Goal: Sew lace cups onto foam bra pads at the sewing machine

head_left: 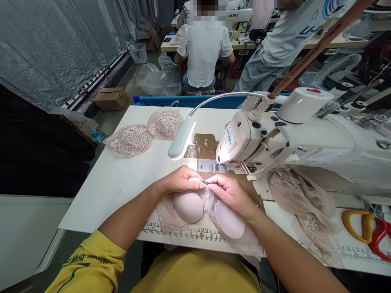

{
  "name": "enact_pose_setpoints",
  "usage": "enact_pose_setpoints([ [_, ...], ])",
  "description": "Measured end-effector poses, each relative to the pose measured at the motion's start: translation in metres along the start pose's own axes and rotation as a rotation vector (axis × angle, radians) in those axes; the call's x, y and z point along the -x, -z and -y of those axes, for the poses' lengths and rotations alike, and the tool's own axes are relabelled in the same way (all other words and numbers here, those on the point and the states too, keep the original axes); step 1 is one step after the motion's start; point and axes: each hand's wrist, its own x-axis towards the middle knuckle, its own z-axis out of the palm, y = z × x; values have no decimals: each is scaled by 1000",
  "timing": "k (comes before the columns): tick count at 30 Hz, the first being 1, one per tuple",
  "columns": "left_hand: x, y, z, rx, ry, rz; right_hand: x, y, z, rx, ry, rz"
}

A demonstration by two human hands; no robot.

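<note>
Head view: left hand (182, 182) and right hand (229, 192) are pinching a padded lace bra (188, 208) edgewise, suitably; below the fingers it is appearing light, soft, snag-prone.

The sewing machine (317, 138) stands on the table (100, 199). Before its left end, the left hand (182, 180) and right hand (232, 192) hold a bra (189, 207); before its middle lies a garment (301, 193); before its right end, scissors (367, 228). Left of it lies a second bra (134, 140); behind, leftward, sits a person (203, 53).
</note>
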Motion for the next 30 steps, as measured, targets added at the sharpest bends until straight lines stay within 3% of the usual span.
enact_pose_setpoints([
  [3, 0, -3, -2, 15, -2, 12, -1, -3, -4, -107, -39, -63],
  [6, 0, -2, -2, -15, -42, 43, -3, -7, -6, -247, -97, -17],
  [8, 2, 6, -2, -82, -45, 115, -4, -7, -5, -192, -119, 29],
  [11, 11, 28, -3, -216, 56, 235, -4, -1, -3, 9, -153, 0],
  [13, 18, 42, -5, -275, 109, 242, -3, 4, -2, 80, -138, 91],
  [16, 25, 52, -10, -292, 70, 159, -2, 5, -1, 47, -80, 306],
  [17, 26, 51, -12, -287, 42, 126, -2, 3, -2, 4, -79, 301],
  [21, 25, 35, -17, -247, -35, 73, -6, -10, -2, -139, -123, 60],
  [25, 20, 20, -17, -213, -98, 50, -6, -15, 2, -63, -95, 39],
  [30, 13, 8, -13, -225, -60, 29, -3, -11, 9, -75, -71, -6],
])
